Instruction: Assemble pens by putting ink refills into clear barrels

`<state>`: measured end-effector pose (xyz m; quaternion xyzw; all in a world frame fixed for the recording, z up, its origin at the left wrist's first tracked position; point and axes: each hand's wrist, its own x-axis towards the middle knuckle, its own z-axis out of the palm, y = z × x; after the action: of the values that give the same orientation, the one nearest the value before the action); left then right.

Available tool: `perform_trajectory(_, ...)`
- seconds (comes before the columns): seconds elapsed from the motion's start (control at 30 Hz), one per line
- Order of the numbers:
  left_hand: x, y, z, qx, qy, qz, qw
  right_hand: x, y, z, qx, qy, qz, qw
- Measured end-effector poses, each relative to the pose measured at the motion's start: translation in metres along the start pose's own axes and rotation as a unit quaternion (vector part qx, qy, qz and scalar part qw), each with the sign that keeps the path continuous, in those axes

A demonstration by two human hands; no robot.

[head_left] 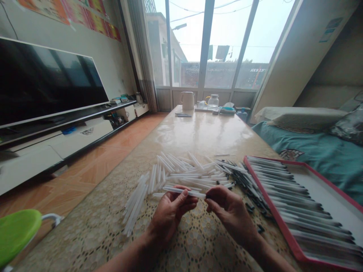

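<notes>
Between the thumb and fingers of my left hand [173, 209] lies a white translucent pen barrel [184, 192], held nearly level above the table. My right hand [229, 209] is closed in a pinch at the barrel's right end. A dark bit shows at those fingertips, too small to name. Just beyond my hands is a loose pile of white pen barrels [181, 166], with more barrels [136, 206] lying to the left. Thin black pen parts [246, 179] are heaped right of the pile. Small black pieces [250, 207] lie near my right hand.
At the right, a red-rimmed box [276, 217] holds a row of black-ended pens [300, 204]. A pitcher [187, 101], a glass jug [213, 101] and a tissue pack [227, 109] stand at the table's far end. A green stool [19, 232] is at left.
</notes>
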<state>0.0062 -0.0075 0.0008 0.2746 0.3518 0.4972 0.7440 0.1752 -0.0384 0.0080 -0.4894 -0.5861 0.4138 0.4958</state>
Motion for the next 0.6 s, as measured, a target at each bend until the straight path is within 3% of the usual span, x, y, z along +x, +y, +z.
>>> perform_trajectory(0.23,0.000,0.001,0.000,0.013,-0.022,-0.002,1.000,0.002,0.005,0.003,0.033,0.028,0.045,0.998)
perform_trajectory(0.5,0.000,0.001,0.000,0.025,-0.023,-0.005,0.999,-0.001,0.012,-0.002,-0.129,-0.004,0.018,0.991)
perform_trajectory(0.6,0.000,0.001,0.000,0.017,-0.010,-0.002,1.000,-0.002,0.009,-0.002,-0.130,-0.021,0.017,0.991)
